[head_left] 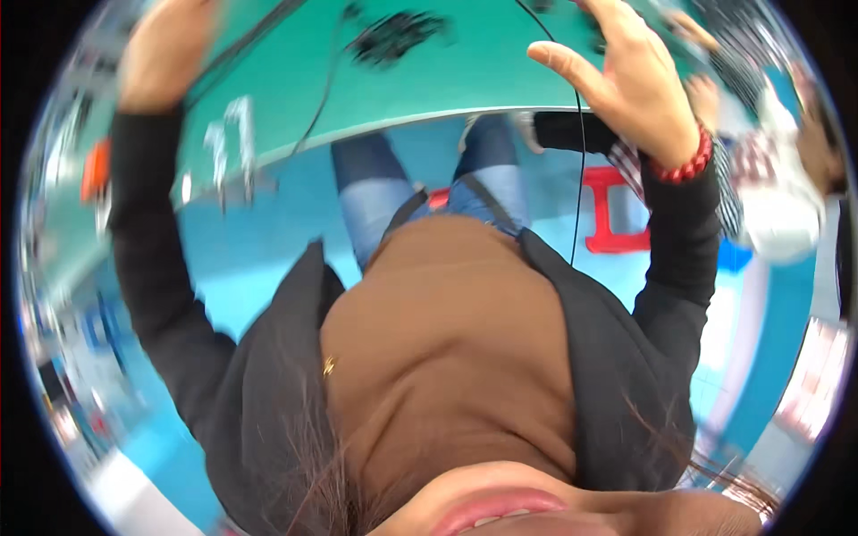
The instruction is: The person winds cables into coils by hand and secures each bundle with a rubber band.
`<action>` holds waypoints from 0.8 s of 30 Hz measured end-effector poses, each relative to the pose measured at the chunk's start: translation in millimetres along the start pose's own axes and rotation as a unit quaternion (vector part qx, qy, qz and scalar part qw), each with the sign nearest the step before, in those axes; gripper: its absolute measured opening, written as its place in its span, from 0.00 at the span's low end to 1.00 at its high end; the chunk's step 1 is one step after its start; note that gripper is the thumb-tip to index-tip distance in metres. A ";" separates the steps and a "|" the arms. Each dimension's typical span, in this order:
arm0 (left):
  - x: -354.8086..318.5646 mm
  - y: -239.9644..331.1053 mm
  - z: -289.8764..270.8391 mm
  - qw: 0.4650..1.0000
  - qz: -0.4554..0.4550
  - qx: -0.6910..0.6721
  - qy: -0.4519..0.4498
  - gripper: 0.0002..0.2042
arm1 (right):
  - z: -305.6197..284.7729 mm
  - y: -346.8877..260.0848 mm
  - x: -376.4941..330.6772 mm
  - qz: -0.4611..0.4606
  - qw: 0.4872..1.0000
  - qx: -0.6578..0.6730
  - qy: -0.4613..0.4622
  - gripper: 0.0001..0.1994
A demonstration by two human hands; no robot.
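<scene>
My left hand (172,54) is raised at the upper left over the green table (286,80). It is smeared by motion and its fingers run out of view at the top. Dark straight strips pass beside it. My right hand (642,89) is lifted at the upper right, thumb stretched well away from the other fingers, whose tips are cut off. No object shows in it. A thin black cable (581,179) runs past its thumb and hangs down over the table edge. Between the hands, farther off, lies a tangled black bundle (398,37), blurred.
Whitish metal fixtures (230,138) stand at the table's left, near an orange box (96,170). A red stool (617,214) is on the blue floor to the right. Another person in a striped sleeve (728,67) sits close on the right.
</scene>
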State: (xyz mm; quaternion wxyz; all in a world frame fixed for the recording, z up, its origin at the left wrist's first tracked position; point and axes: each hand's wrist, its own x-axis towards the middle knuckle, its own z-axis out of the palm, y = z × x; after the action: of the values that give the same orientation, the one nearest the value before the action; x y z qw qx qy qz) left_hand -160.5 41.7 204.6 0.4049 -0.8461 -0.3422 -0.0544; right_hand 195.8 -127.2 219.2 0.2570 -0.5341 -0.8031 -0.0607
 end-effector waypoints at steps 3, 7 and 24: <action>44.7 115.3 -40.8 0.931 -0.043 -0.332 0.146 0.06 | 84.7 -17.5 5.0 -0.031 0.966 0.257 0.004 0.15; 31.4 152.9 -41.6 0.868 -0.083 -0.423 0.245 0.05 | 122.8 -14.0 -1.0 0.047 0.936 0.348 -0.005 0.08; -24.4 242.4 -30.2 0.007 -0.115 -0.952 -0.284 0.27 | 171.0 38.5 -12.0 0.080 0.918 0.388 0.027 0.04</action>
State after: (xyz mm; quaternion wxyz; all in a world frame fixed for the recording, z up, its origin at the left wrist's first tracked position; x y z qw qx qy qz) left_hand -22.3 -99.3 58.6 -0.9060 -0.3674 -0.1634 -0.1321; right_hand 174.1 -57.2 59.6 0.4698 -0.4531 -0.7107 0.2623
